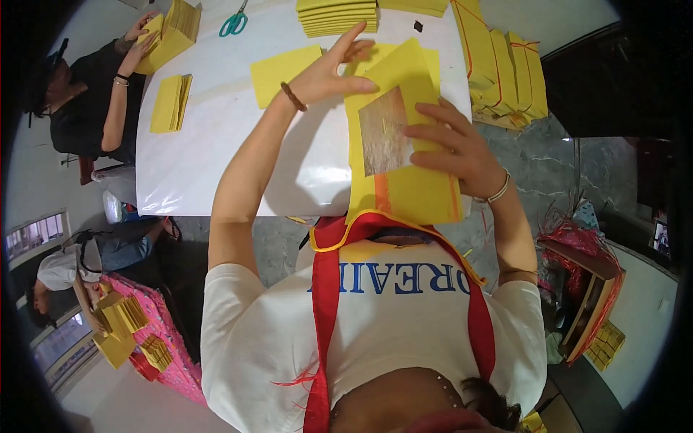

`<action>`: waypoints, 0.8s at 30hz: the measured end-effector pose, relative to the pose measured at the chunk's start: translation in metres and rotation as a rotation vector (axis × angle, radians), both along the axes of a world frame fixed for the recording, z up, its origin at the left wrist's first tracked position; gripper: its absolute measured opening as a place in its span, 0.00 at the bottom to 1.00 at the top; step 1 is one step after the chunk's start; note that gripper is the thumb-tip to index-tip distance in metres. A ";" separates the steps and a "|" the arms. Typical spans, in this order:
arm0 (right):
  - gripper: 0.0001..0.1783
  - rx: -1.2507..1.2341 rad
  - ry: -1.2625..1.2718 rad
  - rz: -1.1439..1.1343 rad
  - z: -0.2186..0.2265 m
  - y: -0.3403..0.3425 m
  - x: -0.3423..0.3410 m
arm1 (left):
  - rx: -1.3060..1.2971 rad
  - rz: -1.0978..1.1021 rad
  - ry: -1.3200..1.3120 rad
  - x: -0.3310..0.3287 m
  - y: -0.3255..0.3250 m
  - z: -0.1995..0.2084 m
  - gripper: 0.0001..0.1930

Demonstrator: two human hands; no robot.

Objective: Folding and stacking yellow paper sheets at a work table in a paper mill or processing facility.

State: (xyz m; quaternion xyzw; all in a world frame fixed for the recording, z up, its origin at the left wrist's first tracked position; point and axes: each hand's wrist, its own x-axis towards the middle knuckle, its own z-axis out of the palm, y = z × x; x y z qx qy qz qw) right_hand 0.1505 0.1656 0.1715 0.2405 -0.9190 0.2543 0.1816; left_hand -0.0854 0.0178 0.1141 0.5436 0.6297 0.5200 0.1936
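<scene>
A stack of yellow paper sheets [404, 198], looking like joss paper, lies at the table's near edge in front of my chest. Its top sheet carries a brownish, shiny rectangular patch [379, 141] and orange bands. My left hand [333, 76] is open at the far left corner, its thumb touching the paper and its fingers spread beyond. Across the right edge lies my right hand [458, 148], open, fingers apart on the paper and patch. The underside of the stack is hidden. Another yellow sheet [271, 72] lies left of it, partly behind my left wrist.
On the white-covered table [180, 173] are teal-handled scissors [233, 24], a folded yellow pile [336, 18] and a smaller yellow bundle [170, 105]. A co-worker [94, 101] handles yellow paper at the far left. Tied yellow bundles [498, 68] stand beyond the right edge.
</scene>
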 end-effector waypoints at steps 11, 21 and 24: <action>0.33 -1.782 -0.154 0.285 -0.040 0.017 0.013 | 0.148 -0.058 -0.770 0.000 -0.019 0.017 0.22; 0.24 -1.071 -0.221 -0.423 -0.059 0.026 0.015 | 0.132 0.077 -0.657 0.018 -0.037 -0.013 0.23; 0.22 -0.976 -0.136 -0.312 -0.063 0.022 0.008 | 0.080 0.069 -0.623 0.025 -0.040 -0.024 0.25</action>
